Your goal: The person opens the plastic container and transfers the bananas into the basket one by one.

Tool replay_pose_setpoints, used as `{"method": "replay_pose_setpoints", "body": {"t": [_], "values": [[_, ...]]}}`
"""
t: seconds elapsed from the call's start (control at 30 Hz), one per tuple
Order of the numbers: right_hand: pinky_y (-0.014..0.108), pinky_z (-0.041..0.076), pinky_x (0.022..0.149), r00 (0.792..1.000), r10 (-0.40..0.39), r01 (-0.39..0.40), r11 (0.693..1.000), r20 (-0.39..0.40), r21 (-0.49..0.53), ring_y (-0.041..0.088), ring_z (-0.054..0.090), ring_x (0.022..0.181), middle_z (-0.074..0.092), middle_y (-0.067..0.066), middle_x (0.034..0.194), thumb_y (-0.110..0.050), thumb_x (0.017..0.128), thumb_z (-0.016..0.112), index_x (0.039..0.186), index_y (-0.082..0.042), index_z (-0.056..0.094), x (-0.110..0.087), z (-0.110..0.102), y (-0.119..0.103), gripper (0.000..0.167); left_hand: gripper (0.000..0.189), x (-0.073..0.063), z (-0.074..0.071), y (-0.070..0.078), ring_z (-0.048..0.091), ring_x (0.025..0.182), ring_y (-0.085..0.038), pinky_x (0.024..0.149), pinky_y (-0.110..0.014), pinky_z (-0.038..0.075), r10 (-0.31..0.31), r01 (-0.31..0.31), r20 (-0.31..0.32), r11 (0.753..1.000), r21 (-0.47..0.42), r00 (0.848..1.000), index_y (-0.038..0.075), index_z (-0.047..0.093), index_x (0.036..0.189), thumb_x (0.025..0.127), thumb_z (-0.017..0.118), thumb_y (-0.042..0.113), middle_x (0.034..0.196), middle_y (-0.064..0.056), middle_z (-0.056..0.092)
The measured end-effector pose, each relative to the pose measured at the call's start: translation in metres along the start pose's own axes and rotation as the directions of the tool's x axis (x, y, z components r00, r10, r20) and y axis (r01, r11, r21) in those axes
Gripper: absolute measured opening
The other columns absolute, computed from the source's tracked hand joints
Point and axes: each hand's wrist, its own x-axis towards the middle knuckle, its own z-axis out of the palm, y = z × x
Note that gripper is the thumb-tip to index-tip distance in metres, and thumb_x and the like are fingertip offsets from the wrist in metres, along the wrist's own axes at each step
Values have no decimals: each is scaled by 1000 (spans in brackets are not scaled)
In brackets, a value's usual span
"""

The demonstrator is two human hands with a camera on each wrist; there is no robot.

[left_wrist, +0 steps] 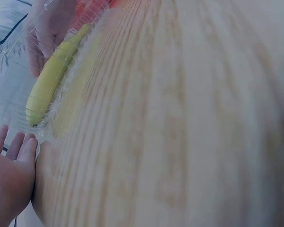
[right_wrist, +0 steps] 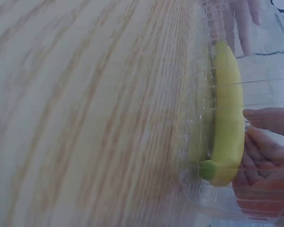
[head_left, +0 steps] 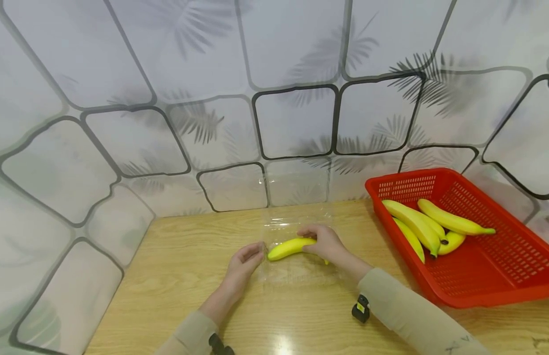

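A yellow banana (head_left: 289, 248) lies lengthwise in a clear plastic box (head_left: 296, 273) on the table. My right hand (head_left: 326, 242) holds the banana near its right end, thumb and fingers against it. In the right wrist view, fingertips (right_wrist: 250, 113) meet the side of the banana (right_wrist: 228, 113), seen through the box's ribbed wall. My left hand (head_left: 244, 266) is at the box's left end, fingertips right at its wall. The left wrist view shows that hand's fingers (left_wrist: 24, 150) loosely extended, just short of the banana's tip (left_wrist: 35, 118).
A red plastic basket (head_left: 461, 299) with several bananas (head_left: 412, 224) stands on the right of the wooden table (head_left: 177, 276). The box's clear lid (head_left: 296, 190) stands raised at the back. A patterned wall (head_left: 296, 123) closes off the back and left sides.
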Motion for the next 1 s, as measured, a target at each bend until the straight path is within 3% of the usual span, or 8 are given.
{"method": "replay_pose_setpoints", "body": {"t": [0.33,0.57,0.8,1.0], "values": [[49,57,109,1000,-6,6,998,-3,-61,33,68,122,76,12,127,3,84,83,122,-7,78,-1,2,0,40,47,1,-1,-1,51,146,-38,116,-23,51,-1,1,-1,1000,-1,1000,-8,52,148,106,62,10,157,-25,53],[49,57,110,1000,-4,5,997,10,-76,34,68,124,76,14,128,7,84,82,123,-4,78,-3,1,-3,41,49,2,-1,-2,56,141,-29,109,-15,52,17,-16,-3,1000,20,1000,-8,52,147,105,64,12,156,-26,53],[49,57,110,1000,6,-5,997,10,-75,33,68,123,76,13,127,9,82,83,122,-5,78,-2,2,-3,42,47,1,0,-2,51,146,-38,111,-17,52,12,-12,-4,1000,4,1000,-9,51,147,105,62,9,157,-26,52],[47,59,107,1000,26,-26,999,9,-41,31,71,119,78,13,124,12,81,83,119,-5,79,-2,2,-1,42,46,0,1,0,51,146,-37,110,-17,52,4,-4,-17,1000,7,1000,-9,52,147,105,62,8,157,-26,53]]}}
